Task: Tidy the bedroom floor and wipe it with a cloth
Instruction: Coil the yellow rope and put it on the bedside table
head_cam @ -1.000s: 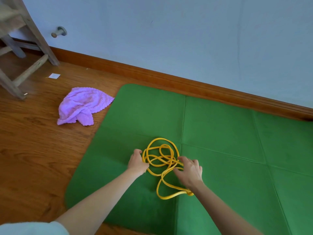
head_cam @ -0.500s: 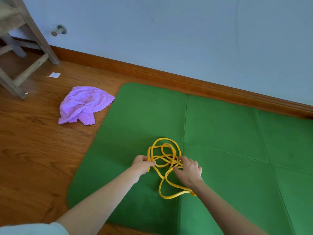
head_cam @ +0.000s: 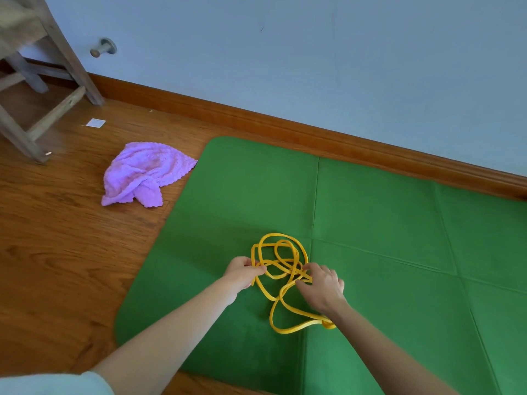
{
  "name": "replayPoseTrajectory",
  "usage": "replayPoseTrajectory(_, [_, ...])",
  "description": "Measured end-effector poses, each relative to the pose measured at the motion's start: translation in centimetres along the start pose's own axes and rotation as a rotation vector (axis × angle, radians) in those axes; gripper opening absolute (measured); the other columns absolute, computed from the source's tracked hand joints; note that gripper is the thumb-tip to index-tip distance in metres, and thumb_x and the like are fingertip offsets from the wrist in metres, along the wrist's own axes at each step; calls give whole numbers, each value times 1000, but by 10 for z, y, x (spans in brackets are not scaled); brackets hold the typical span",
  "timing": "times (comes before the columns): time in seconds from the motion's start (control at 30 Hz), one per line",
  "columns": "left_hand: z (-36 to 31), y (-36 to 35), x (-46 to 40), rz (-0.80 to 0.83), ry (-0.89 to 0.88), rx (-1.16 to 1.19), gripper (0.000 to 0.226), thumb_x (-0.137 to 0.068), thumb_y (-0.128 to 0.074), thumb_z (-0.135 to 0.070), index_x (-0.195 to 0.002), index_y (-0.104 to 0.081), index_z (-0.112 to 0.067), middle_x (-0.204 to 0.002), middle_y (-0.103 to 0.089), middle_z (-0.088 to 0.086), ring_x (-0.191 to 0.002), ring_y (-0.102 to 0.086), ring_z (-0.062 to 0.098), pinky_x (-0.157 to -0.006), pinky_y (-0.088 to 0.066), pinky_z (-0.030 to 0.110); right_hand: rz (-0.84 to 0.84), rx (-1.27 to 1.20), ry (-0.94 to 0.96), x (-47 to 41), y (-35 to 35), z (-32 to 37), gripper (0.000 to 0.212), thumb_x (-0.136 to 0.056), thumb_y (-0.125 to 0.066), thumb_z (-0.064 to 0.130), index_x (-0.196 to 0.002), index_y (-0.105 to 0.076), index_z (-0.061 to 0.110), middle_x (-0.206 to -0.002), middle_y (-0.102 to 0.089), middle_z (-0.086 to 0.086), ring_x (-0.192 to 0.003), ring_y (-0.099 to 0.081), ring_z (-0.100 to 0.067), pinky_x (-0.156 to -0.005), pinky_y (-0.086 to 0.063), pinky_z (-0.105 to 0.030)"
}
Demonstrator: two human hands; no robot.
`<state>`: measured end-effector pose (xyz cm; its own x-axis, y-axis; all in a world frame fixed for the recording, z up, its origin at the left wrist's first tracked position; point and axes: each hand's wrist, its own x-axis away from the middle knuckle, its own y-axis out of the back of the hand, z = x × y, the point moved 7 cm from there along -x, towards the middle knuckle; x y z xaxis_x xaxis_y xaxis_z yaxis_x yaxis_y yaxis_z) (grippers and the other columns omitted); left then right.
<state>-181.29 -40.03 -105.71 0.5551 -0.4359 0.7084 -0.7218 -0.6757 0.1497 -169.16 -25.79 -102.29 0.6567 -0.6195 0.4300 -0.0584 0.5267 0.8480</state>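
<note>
Her left hand (head_cam: 245, 271) pinches the tangled yellow band (head_cam: 281, 276) on the green mat (head_cam: 370, 209), right hand (head_cam: 322, 286) fingering its middle (grip unclear), so lifting could tighten a knot.

The grey wooden chair (head_cam: 42, 89) at upper left was cut off by the frame; the right hand (head_cam: 323, 289) hid part of the tangled yellow band (head_cam: 281, 269).

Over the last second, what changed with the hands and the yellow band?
The left hand slid right along the yellow band and now pinches its strands, bunching the loops narrower. The right hand kept its grip on the tangle's right side. The purple cloth, green mat and wooden chair did not move.
</note>
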Motion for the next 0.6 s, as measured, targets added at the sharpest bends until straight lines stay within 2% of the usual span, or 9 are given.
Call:
replayPoseTrajectory(0.17, [-5, -3, 5, 15, -20, -25, 8, -88, -63, -19, -84, -58, -14, -71, -49, -1, -64, -44, 11, -79, -44, 30, 28, -12, -3, 0, -2, 1, 46, -91, -48, 38, -133, -44, 21, -127, -51, -6, -117, -46, -22, -103, -34, -41])
replayPoseTrajectory(0.33, [-6, -3, 6, 31, -24, -69, 12, -87, -64, -22, -83, -56, -15, -72, -49, -2, -65, -43, 10, -90, -44, 34, 33, -15, -10, -1, -1, 0, 45, -91, -48, 36, -133, -43, 19, -123, -52, -6, -112, -49, -21, -102, -35, -41])
replayPoseTrajectory(0.47, [-9, -6, 10, 68, -37, -89, 12, -88, -62, -24, -82, -56, -17, -77, -51, -2, -76, -47, 13, -90, -43, 34, 46, -15, -5, 0, -2, 0, 45, -91, -48, 34, -133, -42, 19, -122, -52, -6, -109, -51, -21, -101, -36, -40])
replayPoseTrajectory(0.6, [-9, -11, 14, 99, -38, -60, 9, -90, -59, -24, -84, -56, -18, -87, -54, -3, -94, -49, 18, -90, -41, 32, 54, -9, -3, 2, -5, -2, 48, -90, -48, 35, -135, -40, 19, -124, -51, -7, -111, -49, -22, -101, -37, -40])
